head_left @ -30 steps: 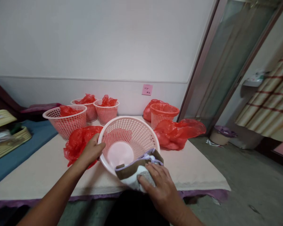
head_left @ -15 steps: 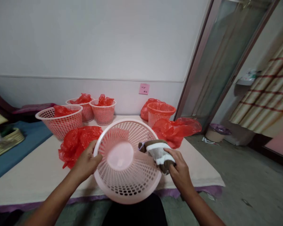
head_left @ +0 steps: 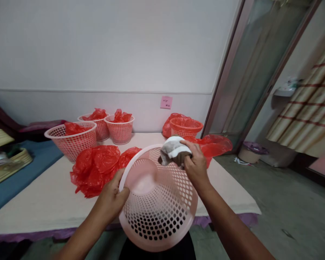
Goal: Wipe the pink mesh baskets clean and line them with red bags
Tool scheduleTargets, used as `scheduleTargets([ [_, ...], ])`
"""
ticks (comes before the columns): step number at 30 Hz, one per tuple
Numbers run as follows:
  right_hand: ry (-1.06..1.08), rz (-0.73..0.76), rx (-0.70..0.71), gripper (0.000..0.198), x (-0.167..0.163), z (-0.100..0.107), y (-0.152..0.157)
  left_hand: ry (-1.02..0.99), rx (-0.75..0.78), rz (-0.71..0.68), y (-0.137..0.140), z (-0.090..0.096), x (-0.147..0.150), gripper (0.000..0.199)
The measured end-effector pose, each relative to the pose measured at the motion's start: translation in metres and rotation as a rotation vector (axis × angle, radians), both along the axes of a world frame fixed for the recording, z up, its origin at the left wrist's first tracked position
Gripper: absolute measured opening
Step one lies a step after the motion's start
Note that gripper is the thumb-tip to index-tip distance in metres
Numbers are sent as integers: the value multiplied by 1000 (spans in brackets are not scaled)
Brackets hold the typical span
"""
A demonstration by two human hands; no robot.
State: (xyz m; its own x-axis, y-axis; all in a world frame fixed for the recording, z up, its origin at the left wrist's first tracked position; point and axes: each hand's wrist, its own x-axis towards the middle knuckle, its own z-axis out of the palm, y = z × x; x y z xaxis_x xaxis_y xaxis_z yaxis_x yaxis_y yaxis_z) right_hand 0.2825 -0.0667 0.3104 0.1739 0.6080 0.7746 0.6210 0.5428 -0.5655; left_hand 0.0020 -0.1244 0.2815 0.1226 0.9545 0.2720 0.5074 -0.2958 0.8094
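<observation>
Over basket (head_left: 159, 213), right hand (head_left: 195, 167) clutching cloth (head_left: 172, 151)

You have one marked item in view: a small pink note (head_left: 166, 102) stuck on the lower band of the wall (head_left: 97, 104) behind the table, and it carries a few dark handwritten marks in two short lines. Those marks are too small and blurred for you to read, so no word or number can be recorded from them. Nothing else before you, neither the pink baskets (head_left: 70, 139), the red plastic bags (head_left: 97, 166) nor the cloth (head_left: 173, 151), shows any printing, label or brand.
</observation>
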Motion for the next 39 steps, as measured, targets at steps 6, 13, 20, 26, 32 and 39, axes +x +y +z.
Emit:
scheduleTargets([
  [6, 165, 363, -253, 44, -44, -20, -30, -144, 2, 111, -2, -9, -6, 41],
  [13, 952, 880, -970, 25, -79, -108, -58, -276, -40, 182, -19, -28, 1, 44],
  [20, 1157, 930, -1155, 41, -76, -137, -60, -266, -43, 211, -27, -40, 14, 40],
  [26, 1207, 888, -993, 36, -81, -137, -63, -299, -86, 249, -29, -48, 21, 42],
  [32, 689, 931, -660, 49, -109, -126, -66, -261, -91, 191, -37, -57, 35, 42],
  [39, 264, 720, -536, 43, -125, -135, -68, -260, -34, 237, -44, -63, 33, 40],
])
